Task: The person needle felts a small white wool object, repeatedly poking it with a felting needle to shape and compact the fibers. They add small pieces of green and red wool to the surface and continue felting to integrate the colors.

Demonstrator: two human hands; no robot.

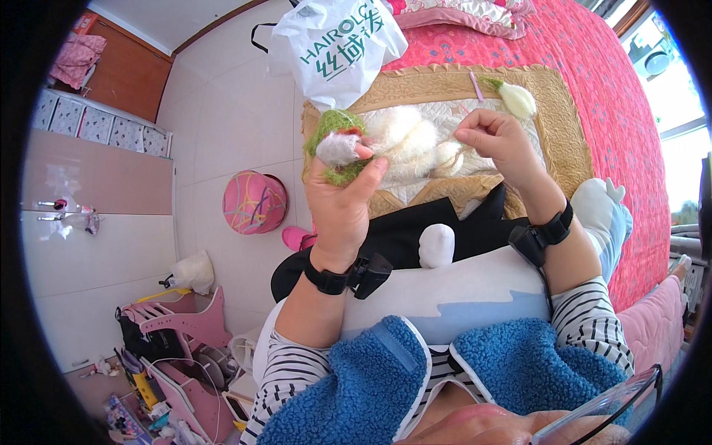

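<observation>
My left hand (342,206) holds up a fuzzy crocheted piece (338,146) in green yarn with a pale grey-white part and a bit of orange-red. My right hand (492,136) is raised to the right, thumb and forefinger pinched together, with a thin brownish strand of yarn running down from them. Between the hands and beyond them lies fluffy cream yarn (409,142), with a smaller cream ball (449,158) beside it. A purple crochet hook (476,86) and a cream-and-green fuzzy crocheted piece (517,100) rest on the quilted mat (567,128).
A white plastic bag (345,55) stands at the mat's far left corner. A white and blue plush cushion (484,283) lies across my lap. On the floor to the left are a pink round stool (256,201) and a pink slipper (295,238). The bed has a red-pink cover (623,139).
</observation>
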